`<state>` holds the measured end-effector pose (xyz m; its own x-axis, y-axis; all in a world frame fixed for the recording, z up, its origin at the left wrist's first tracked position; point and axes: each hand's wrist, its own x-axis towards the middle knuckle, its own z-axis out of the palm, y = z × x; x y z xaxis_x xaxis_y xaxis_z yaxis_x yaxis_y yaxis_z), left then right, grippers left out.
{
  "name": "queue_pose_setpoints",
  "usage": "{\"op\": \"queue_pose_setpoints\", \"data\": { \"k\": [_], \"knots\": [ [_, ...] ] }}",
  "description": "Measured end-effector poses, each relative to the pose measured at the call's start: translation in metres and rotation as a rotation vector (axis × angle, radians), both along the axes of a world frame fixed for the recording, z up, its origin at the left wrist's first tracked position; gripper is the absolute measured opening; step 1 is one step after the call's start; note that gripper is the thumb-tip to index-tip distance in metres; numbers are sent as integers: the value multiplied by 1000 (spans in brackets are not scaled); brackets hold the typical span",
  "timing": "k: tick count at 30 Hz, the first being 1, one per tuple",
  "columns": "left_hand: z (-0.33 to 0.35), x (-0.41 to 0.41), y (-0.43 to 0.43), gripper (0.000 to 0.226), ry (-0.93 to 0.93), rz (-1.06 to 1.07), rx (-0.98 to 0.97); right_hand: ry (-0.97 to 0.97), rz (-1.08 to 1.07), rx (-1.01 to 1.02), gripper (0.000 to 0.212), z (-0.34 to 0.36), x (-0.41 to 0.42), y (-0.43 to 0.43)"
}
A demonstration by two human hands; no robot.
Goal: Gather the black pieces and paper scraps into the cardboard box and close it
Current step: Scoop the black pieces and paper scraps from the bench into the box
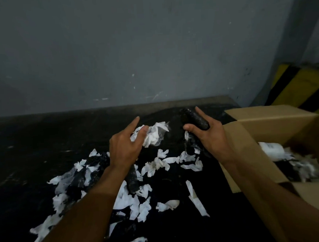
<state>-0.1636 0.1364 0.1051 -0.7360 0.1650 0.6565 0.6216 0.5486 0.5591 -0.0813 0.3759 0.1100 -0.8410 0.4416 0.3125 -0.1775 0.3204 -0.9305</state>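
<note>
White paper scraps [140,199] and black pieces lie strewn over a dark tabletop [36,145]. My right hand [209,136] is shut on a long black piece [195,119], holding it above the table just left of the open cardboard box [252,145]. My left hand [123,146] hovers with fingers spread, its fingertips touching a crumpled white paper scrap [155,134]. Another black piece [132,179] lies below my left wrist. The box holds paper scraps and black material [295,161] inside.
A grey wall [132,48] rises right behind the table's far edge. A yellow-and-black striped post [297,87] stands at the right behind the box. The box flaps [256,114] stand open toward the table.
</note>
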Motion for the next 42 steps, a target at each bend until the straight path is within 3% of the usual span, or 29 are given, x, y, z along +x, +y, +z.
{"op": "queue_pose_setpoints", "data": {
  "k": [13,20,24,29,32,34,39,42],
  "knots": [
    [29,103,93,59,20,-135,3,1,-192,224,84,45,128,71],
    [44,133,222,55,45,-255,4,-31,-336,275,80,47,177,177],
    [36,152,316,62,13,-331,14,-88,-343,271,89,38,198,267],
    [11,169,410,64,-18,-241,-69,-159,-350,310,81,26,212,355],
    [-11,166,446,63,-167,-217,-170,-201,-318,310,79,7,209,395],
    [-27,162,462,66,-279,-227,-213,-236,-288,309,70,-11,204,414],
    [-57,158,482,58,-304,-150,-453,-365,-199,277,40,-51,186,436],
    [-74,148,484,56,-368,-178,-494,-435,-146,309,46,-65,168,441]
  ]
}}
